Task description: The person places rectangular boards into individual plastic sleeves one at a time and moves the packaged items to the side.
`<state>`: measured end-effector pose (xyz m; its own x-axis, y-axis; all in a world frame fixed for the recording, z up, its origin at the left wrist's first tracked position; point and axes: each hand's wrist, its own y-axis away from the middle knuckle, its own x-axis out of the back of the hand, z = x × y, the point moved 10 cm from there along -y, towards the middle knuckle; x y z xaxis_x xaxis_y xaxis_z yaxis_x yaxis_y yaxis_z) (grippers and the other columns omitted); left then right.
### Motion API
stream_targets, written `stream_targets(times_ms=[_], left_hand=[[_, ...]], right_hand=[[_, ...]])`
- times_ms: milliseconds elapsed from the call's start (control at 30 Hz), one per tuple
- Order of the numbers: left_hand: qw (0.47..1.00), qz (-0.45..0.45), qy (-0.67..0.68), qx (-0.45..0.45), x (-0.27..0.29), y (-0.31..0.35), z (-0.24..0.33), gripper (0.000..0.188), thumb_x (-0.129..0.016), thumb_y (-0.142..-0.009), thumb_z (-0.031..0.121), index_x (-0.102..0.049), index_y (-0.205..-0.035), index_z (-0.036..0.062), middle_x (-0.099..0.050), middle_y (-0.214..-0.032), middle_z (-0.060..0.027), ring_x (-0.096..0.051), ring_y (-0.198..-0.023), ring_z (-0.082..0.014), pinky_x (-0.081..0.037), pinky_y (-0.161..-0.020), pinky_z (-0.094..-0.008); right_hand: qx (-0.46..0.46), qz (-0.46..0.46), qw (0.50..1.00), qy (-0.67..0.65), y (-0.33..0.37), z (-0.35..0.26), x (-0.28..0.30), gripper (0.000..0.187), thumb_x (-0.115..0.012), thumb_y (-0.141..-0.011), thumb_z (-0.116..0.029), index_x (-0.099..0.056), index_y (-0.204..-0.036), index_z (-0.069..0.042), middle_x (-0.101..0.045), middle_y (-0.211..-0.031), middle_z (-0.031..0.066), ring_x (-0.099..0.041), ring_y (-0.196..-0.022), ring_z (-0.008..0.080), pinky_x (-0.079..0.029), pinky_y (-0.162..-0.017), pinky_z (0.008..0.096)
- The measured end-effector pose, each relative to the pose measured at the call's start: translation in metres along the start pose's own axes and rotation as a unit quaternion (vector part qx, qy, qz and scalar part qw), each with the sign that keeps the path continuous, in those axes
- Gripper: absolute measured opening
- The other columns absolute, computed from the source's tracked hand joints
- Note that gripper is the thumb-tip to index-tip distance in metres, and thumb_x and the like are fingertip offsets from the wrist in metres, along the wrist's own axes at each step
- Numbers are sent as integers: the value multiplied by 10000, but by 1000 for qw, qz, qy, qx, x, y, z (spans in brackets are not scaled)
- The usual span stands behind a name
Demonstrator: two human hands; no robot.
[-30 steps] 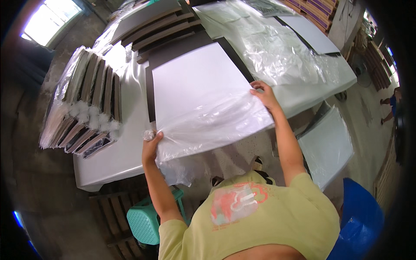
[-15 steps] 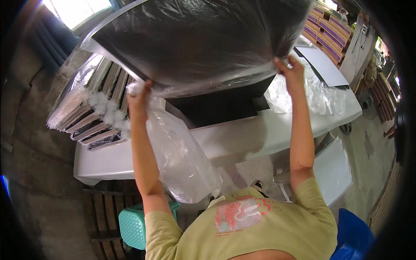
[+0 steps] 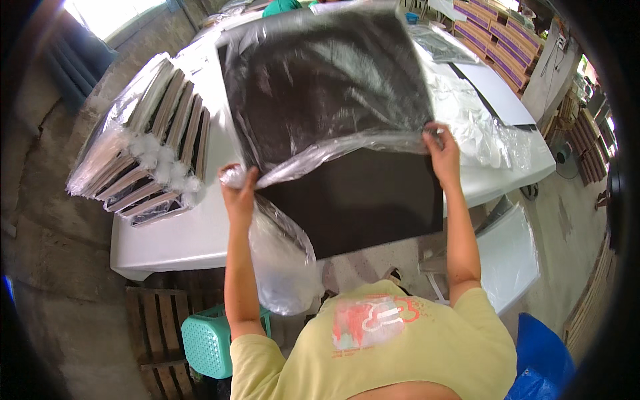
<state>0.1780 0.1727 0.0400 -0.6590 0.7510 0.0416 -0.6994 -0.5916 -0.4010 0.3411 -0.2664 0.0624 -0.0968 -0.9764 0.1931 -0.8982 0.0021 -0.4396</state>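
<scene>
A large black panel stretches before me, its far part inside a clear plastic bag. The near part is bare and reaches past the table's front edge. At the left side of the bag's mouth, my left hand is closed on bunched plastic. A loose length of the film hangs from it in front of the table. My right hand pinches the bag's edge at the panel's right side. Whether the fingers also grip the panel itself, I cannot tell.
On the white-covered table leans a row of plastic-wrapped panels at the left. Crumpled clear film and a white sheet lie right. A green stool stands below left, blue plastic below right. Stacked cartons stand behind.
The bagged panel has come down and toward me, showing more table behind it. More of the black surface is bare. My left hand moved right and lower; my right hand dropped slightly.
</scene>
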Motion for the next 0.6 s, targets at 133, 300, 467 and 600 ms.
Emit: stream_targets(times_ms=[133, 300, 467, 600], left_hand=[[982, -57, -172, 60, -6, 76, -69, 276, -598, -787, 107, -513, -1042, 44, -598, -920, -102, -543, -880, -194, -406, -787, -294], [967, -118, -211, 77, -18, 122, -85, 214, -623, -763, 176, -558, -903, 29, -586, -864, -100, -544, -803, -198, -417, -724, -302], [901, -85, -419, 76, 13, 134, -98, 205, -635, -728, 210, -523, -766, 43, -546, -613, -199, -544, -635, -382, -426, -573, -399], [845, 45, -523, 104, 46, 153, -72, 135, -599, -716, 136, -521, -773, 41, -522, -588, -228, -553, -585, -366, -412, -505, -379]], right_hand=[[-127, -223, 966, -32, 79, 64, -35, 471, -716, -689, -192, -552, -1120, -98, -588, -817, 72, -539, -731, 115, -434, -685, 242], [-90, -85, 979, 161, 109, 120, 2, 318, -733, -653, -235, -531, -793, -32, -569, -677, 100, -539, -596, 243, -403, -554, 346], [-22, -4, 952, 306, 110, 88, 14, 248, -579, -787, -182, -443, -654, -22, -432, -502, 179, -476, -538, 389, -363, -471, 399], [-6, 9, 931, 365, 140, 79, 37, 188, -551, -812, -143, -433, -704, -43, -469, -524, 157, -504, -539, 371, -379, -469, 406]])
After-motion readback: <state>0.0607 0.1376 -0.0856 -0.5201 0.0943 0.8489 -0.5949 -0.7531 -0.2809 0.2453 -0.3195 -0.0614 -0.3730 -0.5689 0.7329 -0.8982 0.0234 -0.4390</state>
